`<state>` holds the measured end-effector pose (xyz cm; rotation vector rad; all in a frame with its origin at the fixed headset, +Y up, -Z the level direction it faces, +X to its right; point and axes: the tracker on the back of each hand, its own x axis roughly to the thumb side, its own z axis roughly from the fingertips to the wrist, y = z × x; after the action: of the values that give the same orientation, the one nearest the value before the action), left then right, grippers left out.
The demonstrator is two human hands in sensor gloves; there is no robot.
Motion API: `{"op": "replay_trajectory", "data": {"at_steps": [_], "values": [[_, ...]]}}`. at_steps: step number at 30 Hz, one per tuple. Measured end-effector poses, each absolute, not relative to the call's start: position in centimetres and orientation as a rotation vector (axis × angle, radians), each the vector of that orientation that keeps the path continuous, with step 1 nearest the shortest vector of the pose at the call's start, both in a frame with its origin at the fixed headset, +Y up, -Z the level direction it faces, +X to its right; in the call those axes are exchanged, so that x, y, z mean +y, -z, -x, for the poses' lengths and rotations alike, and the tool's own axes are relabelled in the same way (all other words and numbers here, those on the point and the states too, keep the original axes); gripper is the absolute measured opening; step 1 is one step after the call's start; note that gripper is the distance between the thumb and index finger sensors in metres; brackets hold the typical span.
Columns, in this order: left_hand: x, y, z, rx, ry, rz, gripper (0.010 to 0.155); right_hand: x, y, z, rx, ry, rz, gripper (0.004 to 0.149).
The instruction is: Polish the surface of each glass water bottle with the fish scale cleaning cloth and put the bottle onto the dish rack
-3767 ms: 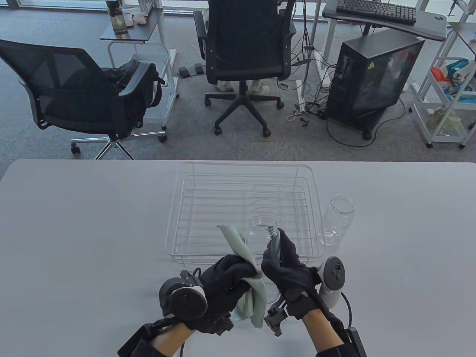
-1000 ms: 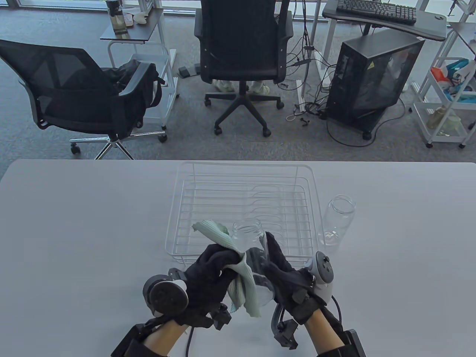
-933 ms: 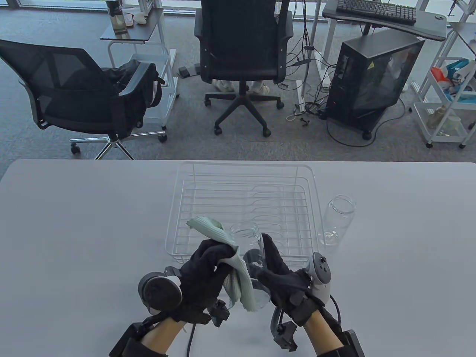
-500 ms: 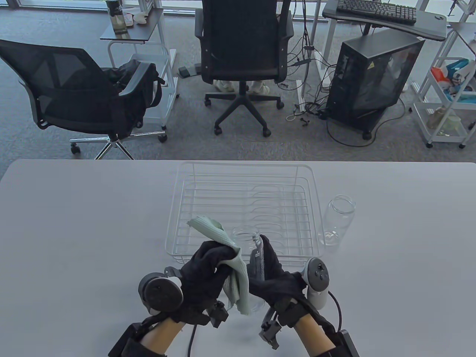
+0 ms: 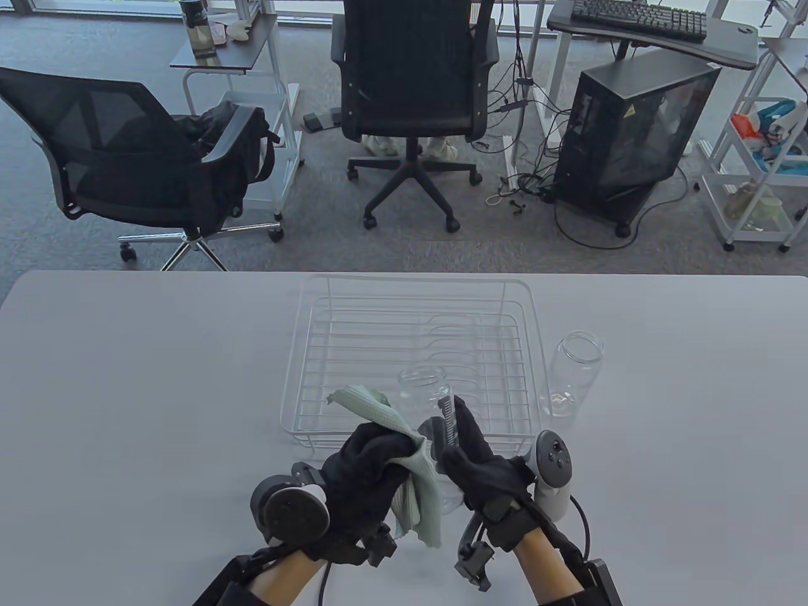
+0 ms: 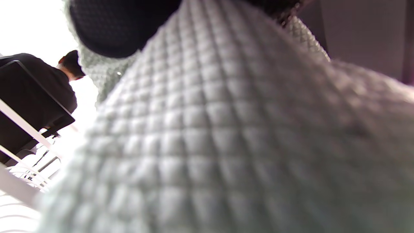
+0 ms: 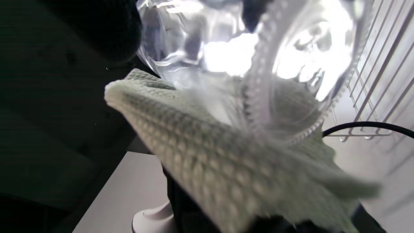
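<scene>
My right hand (image 5: 470,457) grips a clear glass bottle (image 5: 424,386) held above the table, its open mouth tilted away toward the rack. My left hand (image 5: 372,461) grips a pale green fish scale cloth (image 5: 420,499) and presses it against the bottle's left side. The cloth (image 6: 226,145) fills the left wrist view. In the right wrist view the bottle (image 7: 252,55) sits close overhead with the cloth (image 7: 210,155) beneath it. A second glass bottle (image 5: 571,372) stands upright on the table right of the white wire dish rack (image 5: 353,328), which holds nothing.
The rack's near rim (image 5: 297,435) lies just beyond my hands. Past the table's far edge are office chairs (image 5: 410,95), a computer tower (image 5: 631,126) and a white cart (image 5: 757,170).
Over the last second both hands shifted slightly left and nearer, then back right. The cloth slid along the bottle's side while the right hand turned the bottle.
</scene>
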<state>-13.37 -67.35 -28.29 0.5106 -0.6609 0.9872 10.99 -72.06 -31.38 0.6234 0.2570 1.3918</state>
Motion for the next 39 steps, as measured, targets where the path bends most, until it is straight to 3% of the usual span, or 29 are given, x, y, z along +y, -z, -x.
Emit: {"op": "replay_trajectory", "data": {"at_steps": [4, 8, 18, 22, 28, 32, 39], "values": [[-67.1, 29.0, 14.5, -0.598, -1.128, -0.513, 0.041, -72.6, 31.0, -9.8, 0.41, -1.362, -0.674, 0.101], [-67.2, 29.4, 14.9, -0.564, -1.184, -0.509, 0.041, -72.9, 30.9, -8.9, 0.401, -1.363, -0.659, 0.109], [-66.3, 30.0, 15.9, -0.605, -1.176, -0.467, 0.04, -71.9, 31.1, -9.7, 0.104, -1.477, -0.661, 0.111], [-65.6, 29.9, 17.4, -0.648, -1.043, -0.443, 0.04, -70.7, 31.5, -10.4, 0.0, -1.504, -0.644, 0.106], [-64.2, 29.7, 22.9, -0.614, -0.801, -0.428, 0.04, -69.0, 33.1, -12.0, -0.11, -1.555, -0.609, 0.105], [-64.4, 29.9, 27.7, -0.497, -0.845, -0.461, 0.04, -68.0, 34.8, -13.0, -0.187, -1.648, -0.548, 0.103], [-66.1, 30.3, 30.5, -0.419, -0.735, -0.442, 0.04, -66.9, 37.5, -13.1, -0.233, -1.809, -0.49, 0.099]]}}
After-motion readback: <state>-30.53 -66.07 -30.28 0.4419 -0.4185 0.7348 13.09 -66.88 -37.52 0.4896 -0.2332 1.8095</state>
